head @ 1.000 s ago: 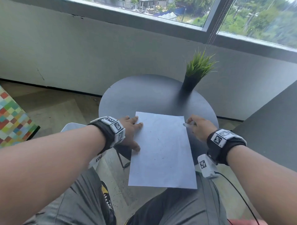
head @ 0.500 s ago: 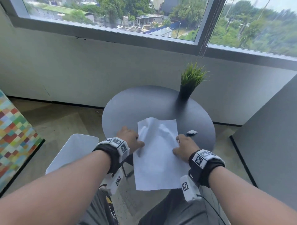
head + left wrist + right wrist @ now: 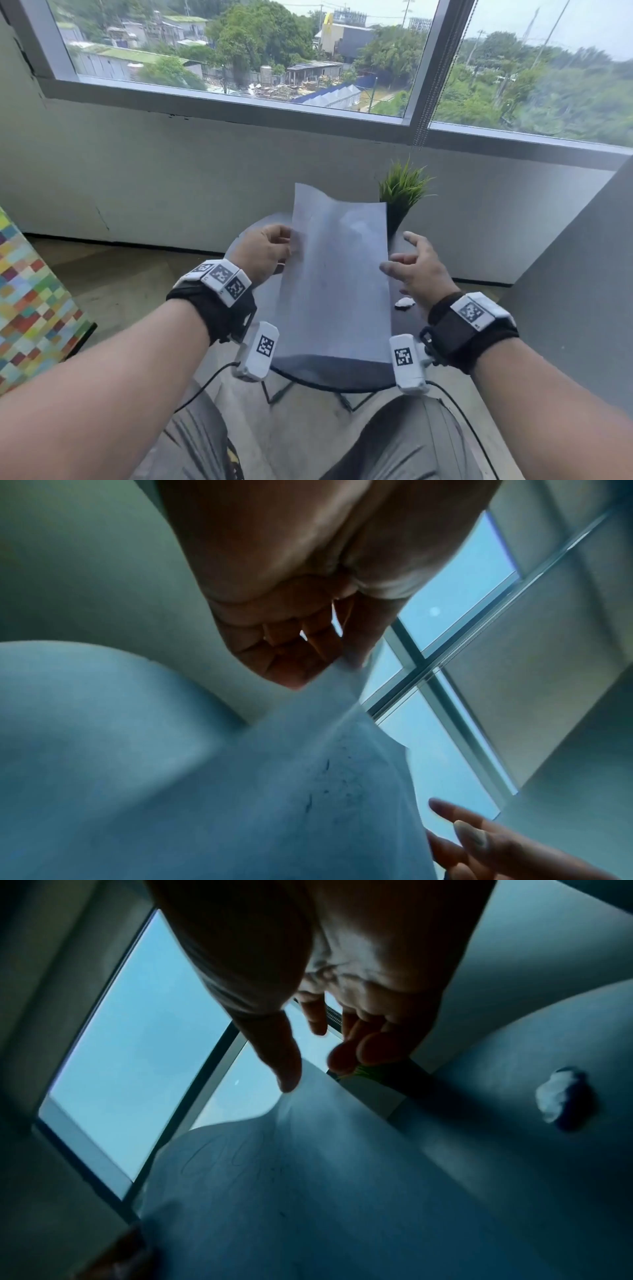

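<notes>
From the head camera, the sheet of paper [image 3: 339,274] stands nearly upright above the round table [image 3: 342,375], its top left corner curling. The left hand [image 3: 263,253] pinches its left edge, while the right hand [image 3: 416,270] is spread with loose fingers, only the thumb at the right edge. A potted plant [image 3: 402,192] stands behind the sheet, and a small white lump [image 3: 405,303] lies on the table below the right hand. The left wrist camera shows the left hand [image 3: 291,588] nipping the edge of the sheet of paper [image 3: 240,777] between thumb and curled fingers; the sheet bellies out below the grip, and the right hand [image 3: 496,842] hovers beside the far edge. The right wrist camera shows the right hand [image 3: 342,974] slack, its thumb tip touching the sheet of paper [image 3: 308,1191] and the other fingers clear of it. Judging by that sag, the paper is very light, limp, and easily creased or torn. It is best held by both side edges with a gentle pinch, away from the corners.
</notes>
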Tool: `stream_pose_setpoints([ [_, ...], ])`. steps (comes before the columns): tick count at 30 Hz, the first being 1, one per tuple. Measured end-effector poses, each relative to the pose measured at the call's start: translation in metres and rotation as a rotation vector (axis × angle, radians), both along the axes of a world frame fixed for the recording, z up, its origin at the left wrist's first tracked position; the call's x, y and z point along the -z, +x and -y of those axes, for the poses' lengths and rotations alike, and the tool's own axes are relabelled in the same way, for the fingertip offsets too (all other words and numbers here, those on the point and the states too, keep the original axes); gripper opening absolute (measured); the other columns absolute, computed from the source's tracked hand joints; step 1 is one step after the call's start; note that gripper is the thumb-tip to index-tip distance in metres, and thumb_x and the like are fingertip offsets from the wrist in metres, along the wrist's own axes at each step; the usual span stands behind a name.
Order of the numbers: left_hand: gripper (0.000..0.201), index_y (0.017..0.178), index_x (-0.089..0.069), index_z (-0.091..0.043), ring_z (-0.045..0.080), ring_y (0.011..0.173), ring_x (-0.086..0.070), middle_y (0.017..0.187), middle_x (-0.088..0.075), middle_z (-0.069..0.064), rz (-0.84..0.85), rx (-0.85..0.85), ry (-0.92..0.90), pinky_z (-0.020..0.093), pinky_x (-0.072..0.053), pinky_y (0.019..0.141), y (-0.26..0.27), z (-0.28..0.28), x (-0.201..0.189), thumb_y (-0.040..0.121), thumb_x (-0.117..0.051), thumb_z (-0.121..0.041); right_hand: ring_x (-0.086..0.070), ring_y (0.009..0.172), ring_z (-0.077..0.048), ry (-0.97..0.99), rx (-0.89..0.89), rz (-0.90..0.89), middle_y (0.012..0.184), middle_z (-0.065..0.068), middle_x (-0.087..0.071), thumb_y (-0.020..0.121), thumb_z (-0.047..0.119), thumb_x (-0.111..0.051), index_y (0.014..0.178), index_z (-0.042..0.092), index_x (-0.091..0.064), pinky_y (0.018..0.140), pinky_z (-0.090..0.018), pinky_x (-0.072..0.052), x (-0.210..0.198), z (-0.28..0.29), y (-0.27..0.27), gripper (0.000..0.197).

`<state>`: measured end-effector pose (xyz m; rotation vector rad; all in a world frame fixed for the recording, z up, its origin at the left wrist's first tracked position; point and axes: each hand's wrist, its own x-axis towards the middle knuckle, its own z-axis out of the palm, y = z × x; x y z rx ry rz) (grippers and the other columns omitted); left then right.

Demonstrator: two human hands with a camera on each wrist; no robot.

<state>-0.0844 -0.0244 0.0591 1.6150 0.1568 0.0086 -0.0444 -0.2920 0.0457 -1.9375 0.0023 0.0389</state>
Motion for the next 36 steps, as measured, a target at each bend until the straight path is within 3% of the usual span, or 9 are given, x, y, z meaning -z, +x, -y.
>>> stream_pose_setpoints([
  [3,0.027,0.084,-0.07,-0.014,0.017,0.062,-0.061,0.073,-0.071,0.002,0.115,-0.029,0.001,0.028,-0.043,0.059,-0.001,-0.005,-0.02,0.089,-0.057,0.009,-0.049,0.066,-0.013,0.166,-0.065,-0.065,0.076,0.004,-0.056,0.081,0.015,-0.074,0.092,0.018,-0.057,0.056,-0.028,-0.036,-0.02,0.004,0.003,0.021],
  [10,0.024,0.081,-0.066,-0.015,0.022,0.069,-0.063,0.081,-0.07,0.009,0.238,-0.089,-0.112,0.035,-0.048,0.064,-0.014,-0.009,-0.039,0.092,-0.058,0.004,-0.053,0.061,-0.006,0.167,-0.12,0.343,0.062,0.013,-0.059,0.087,0.02,-0.072,0.068,0.025,-0.06,0.053,-0.019,-0.044,-0.048,0.0,-0.009,0.023],
  [15,0.003,0.092,-0.065,-0.009,0.022,0.076,-0.061,0.084,-0.067,0.009,0.003,-0.031,0.111,0.037,-0.05,0.071,-0.018,-0.013,0.01,0.094,-0.063,-0.009,-0.062,0.072,-0.028,-0.201,-0.126,0.228,0.079,-0.006,-0.067,0.088,0.036,-0.065,0.087,0.021,-0.065,0.068,-0.047,-0.053,-0.02,0.001,-0.006,0.015],
  [18,0.006,0.089,-0.066,-0.007,0.023,0.076,-0.055,0.083,-0.064,0.012,-0.073,-0.003,0.23,0.03,-0.046,0.063,-0.011,-0.015,0.023,0.094,-0.063,-0.008,-0.061,0.069,-0.021,-0.151,-0.118,0.178,0.078,-0.01,-0.067,0.089,0.022,-0.065,0.084,0.016,-0.065,0.064,-0.042,-0.052,-0.025,0.0,0.0,0.008],
  [23,0.017,0.076,-0.061,-0.013,0.019,0.062,-0.056,0.076,-0.062,0.006,-0.089,-0.115,0.168,0.029,-0.049,0.058,0.01,-0.022,0.009,0.092,-0.065,-0.009,-0.054,0.063,-0.019,-0.097,-0.095,0.235,0.07,-0.006,-0.059,0.09,0.019,-0.066,0.073,0.019,-0.059,0.055,-0.033,-0.048,-0.042,0.001,0.026,0.019],
  [28,0.012,0.08,-0.059,-0.01,0.016,0.055,-0.055,0.071,-0.061,0.006,-0.326,-0.031,0.308,0.02,-0.049,0.047,0.009,-0.018,0.042,0.092,-0.063,-0.008,-0.061,0.063,-0.022,-0.34,-0.105,0.058,0.076,-0.006,-0.065,0.09,0.023,-0.062,0.078,0.019,-0.059,0.059,-0.037,-0.051,0.006,0.022,0.049,0.013],
  [31,0.005,0.089,-0.064,-0.004,0.023,0.064,-0.063,0.081,-0.067,0.013,-0.427,0.05,0.427,0.031,-0.057,0.059,0.003,-0.017,0.073,0.09,-0.066,-0.008,-0.064,0.079,-0.02,-0.65,-0.196,-0.152,0.095,-0.004,-0.064,0.091,0.023,-0.062,0.096,0.018,-0.063,0.062,-0.023,-0.049,0.047,0.038,0.048,0.007],
  [33,0.004,0.088,-0.064,-0.006,0.031,0.073,-0.068,0.087,-0.069,0.015,-0.471,0.081,0.478,0.044,-0.061,0.066,-0.001,-0.015,0.084,0.088,-0.068,-0.006,-0.059,0.1,-0.023,-0.872,-0.246,-0.185,0.112,-0.006,-0.058,0.091,0.024,-0.061,0.119,0.022,-0.061,0.081,-0.023,-0.044,0.07,0.047,0.046,0.029],
  [36,0.012,0.094,-0.064,-0.01,0.035,0.086,-0.07,0.094,-0.068,0.013,-0.508,0.091,0.561,0.051,-0.061,0.067,-0.001,-0.016,0.089,0.086,-0.071,-0.006,-0.053,0.091,-0.021,-0.959,-0.263,-0.154,0.111,-0.004,-0.045,0.091,0.023,-0.058,0.126,0.028,-0.058,0.087,-0.024,-0.038,0.086,0.05,0.049,0.035],
])
